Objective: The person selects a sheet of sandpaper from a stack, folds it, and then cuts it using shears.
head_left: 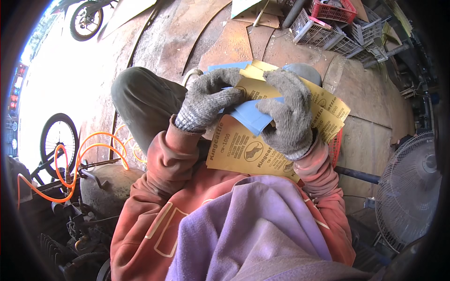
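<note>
Sheets lie at 12 o'clock from the cloth. Left hand, at 10 o'clock, pinches the sheets' edge; right hand, at 3 o'clock, grips them. Grip lightly; align edges to prevent creasing.

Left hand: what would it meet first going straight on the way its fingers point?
Probably the printed tan sheet right beside the left hand's fingers, with the right hand beyond; depth between them is unclear.
</note>
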`<action>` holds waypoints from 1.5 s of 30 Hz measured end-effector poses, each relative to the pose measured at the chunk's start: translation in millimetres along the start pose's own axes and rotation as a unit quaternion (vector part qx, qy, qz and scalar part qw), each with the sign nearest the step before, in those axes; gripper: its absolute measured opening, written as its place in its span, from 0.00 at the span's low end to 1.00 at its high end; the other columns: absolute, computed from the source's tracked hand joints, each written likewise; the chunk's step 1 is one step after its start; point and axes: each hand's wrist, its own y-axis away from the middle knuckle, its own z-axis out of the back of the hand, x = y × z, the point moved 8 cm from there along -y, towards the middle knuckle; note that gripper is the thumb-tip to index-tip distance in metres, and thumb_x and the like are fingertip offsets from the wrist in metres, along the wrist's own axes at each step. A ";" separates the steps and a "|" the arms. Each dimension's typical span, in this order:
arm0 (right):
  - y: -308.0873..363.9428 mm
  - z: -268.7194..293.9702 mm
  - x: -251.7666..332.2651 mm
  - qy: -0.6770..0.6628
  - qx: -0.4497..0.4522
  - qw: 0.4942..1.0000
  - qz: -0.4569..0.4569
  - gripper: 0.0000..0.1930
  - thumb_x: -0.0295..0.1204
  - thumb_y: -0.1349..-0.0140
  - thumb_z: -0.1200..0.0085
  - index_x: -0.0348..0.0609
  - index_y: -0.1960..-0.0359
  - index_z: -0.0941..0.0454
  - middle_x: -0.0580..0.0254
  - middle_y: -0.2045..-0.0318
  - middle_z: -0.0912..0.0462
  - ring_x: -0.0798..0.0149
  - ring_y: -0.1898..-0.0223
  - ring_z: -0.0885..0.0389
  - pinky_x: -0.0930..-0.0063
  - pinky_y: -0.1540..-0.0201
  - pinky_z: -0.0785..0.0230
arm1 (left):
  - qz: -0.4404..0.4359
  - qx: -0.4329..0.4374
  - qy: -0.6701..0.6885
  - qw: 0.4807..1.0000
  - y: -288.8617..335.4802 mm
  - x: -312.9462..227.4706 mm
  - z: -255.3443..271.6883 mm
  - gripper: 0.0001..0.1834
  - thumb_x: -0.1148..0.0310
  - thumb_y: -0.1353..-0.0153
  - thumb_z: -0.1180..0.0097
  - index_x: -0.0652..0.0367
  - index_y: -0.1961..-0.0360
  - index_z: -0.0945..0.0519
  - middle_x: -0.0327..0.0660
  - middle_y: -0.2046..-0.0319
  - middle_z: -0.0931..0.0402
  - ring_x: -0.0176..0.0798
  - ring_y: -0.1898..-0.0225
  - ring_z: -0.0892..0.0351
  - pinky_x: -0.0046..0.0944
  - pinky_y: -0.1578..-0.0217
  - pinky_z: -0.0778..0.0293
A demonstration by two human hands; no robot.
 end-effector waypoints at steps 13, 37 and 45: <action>3.6 -9.6 -2.1 -0.012 0.052 0.999 -0.003 0.24 0.31 0.55 0.30 0.52 0.55 0.25 0.59 0.50 0.21 0.51 0.45 0.23 0.40 0.33 0.40 | -0.128 -0.013 0.118 0.985 -1.7 -26.6 2.6 0.17 0.75 0.41 0.35 0.71 0.52 0.19 0.45 0.54 0.17 0.36 0.56 0.18 0.35 0.51 0.21; 5.4 -6.3 -0.9 -0.026 0.017 0.999 0.017 0.25 0.30 0.58 0.30 0.48 0.55 0.24 0.57 0.51 0.20 0.48 0.46 0.22 0.37 0.36 0.37 | -0.308 -0.113 -0.400 0.856 17.8 -56.8 -16.8 0.11 0.69 0.46 0.28 0.60 0.63 0.13 0.46 0.65 0.13 0.45 0.65 0.13 0.43 0.57 0.23; -0.2 -3.1 1.7 -0.019 0.034 0.999 -0.001 0.21 0.24 0.55 0.31 0.49 0.58 0.25 0.55 0.53 0.18 0.47 0.49 0.19 0.41 0.36 0.35 | -0.220 -0.115 -0.270 0.930 13.6 -47.6 -14.1 0.20 0.73 0.40 0.33 0.69 0.47 0.19 0.48 0.65 0.12 0.33 0.66 0.13 0.33 0.63 0.20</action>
